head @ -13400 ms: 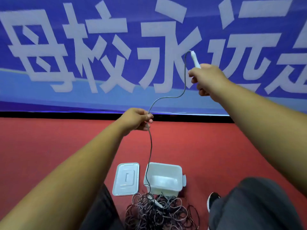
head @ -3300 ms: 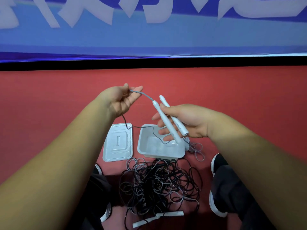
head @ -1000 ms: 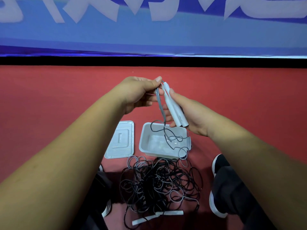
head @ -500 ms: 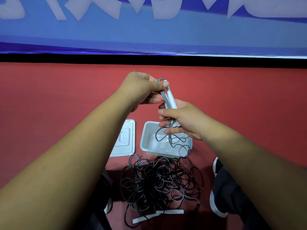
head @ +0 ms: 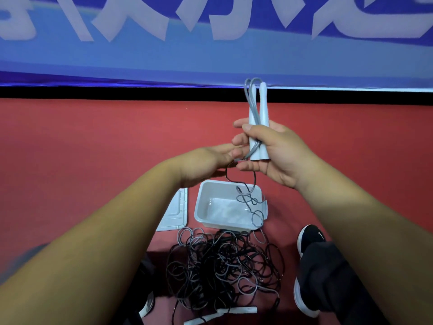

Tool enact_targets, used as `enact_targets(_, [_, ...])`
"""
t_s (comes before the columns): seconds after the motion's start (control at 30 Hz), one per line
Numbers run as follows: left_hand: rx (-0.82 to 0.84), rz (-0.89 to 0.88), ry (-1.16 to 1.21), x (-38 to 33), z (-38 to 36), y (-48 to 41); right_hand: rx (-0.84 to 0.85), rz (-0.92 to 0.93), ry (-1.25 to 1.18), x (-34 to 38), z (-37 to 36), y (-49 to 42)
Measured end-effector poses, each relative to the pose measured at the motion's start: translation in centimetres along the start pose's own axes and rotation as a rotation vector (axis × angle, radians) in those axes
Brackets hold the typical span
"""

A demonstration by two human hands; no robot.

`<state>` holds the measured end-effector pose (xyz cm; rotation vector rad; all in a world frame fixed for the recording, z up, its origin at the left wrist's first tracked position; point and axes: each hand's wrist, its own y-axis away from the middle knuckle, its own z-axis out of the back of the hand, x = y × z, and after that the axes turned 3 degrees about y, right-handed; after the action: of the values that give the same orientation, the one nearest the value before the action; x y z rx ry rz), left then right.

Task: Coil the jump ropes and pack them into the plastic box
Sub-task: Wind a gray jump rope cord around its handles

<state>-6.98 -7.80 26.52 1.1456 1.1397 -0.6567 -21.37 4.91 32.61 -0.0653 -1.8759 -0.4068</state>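
Note:
My right hand (head: 276, 153) grips two white jump-rope handles (head: 263, 118) side by side, upright, with a grey cord loop sticking up beside them. My left hand (head: 206, 163) pinches the grey cord (head: 251, 150) just below the handles. The rest of that cord (head: 246, 198) hangs down in loose loops into and over the open white plastic box (head: 210, 207) on the red floor. In front of the box lies a tangled pile of dark and grey ropes (head: 222, 266), with two more white handles (head: 222, 314) at its near edge.
The box's white lid (head: 174, 214) lies flat to the left of the box. My black shoe (head: 309, 240) and dark trouser leg are at the right of the pile, another shoe at the lower left. A blue banner with white characters (head: 210, 43) stands behind the floor.
My right hand has lifted the paired handles higher and turned them upright. My left hand has dropped from the handle tips to the cord below them.

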Motion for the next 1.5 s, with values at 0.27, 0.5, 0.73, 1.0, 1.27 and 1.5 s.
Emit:
enact_targets(0.27, [0.237, -0.077, 0.089, -0.5, -1.8, 0.5, -0.144, 0.079, -0.019, 1.6, 2.1, 0.6])
enact_targets(0.5, [0.233, 0.048, 0.226, -1.0, -1.3, 0.2, -0.297, 0.121, -0.045, 1.9, 3.2, 0.6])
enact_targets(0.73, [0.005, -0.033, 0.13, -1.4, -0.5, -0.4, -0.348, 0.109, -0.042, 1.5, 3.1, 0.6])
enact_targets(1.0, [-0.134, 0.044, -0.668, -2.9, 0.5, 0.7, -0.254, 0.12, -0.051, 0.7, 2.3, 0.4])
enact_targets(1.27, [-0.041, 0.057, -0.14, -3.7, 1.3, 2.4, -0.348, 0.167, -0.252, 1.0, 2.6, -0.7])
enact_targets(1.5, [-0.076, -0.099, -0.173, -3.9, 3.2, 3.4, -0.332, 0.153, -0.242, 0.8, 2.8, -0.9])
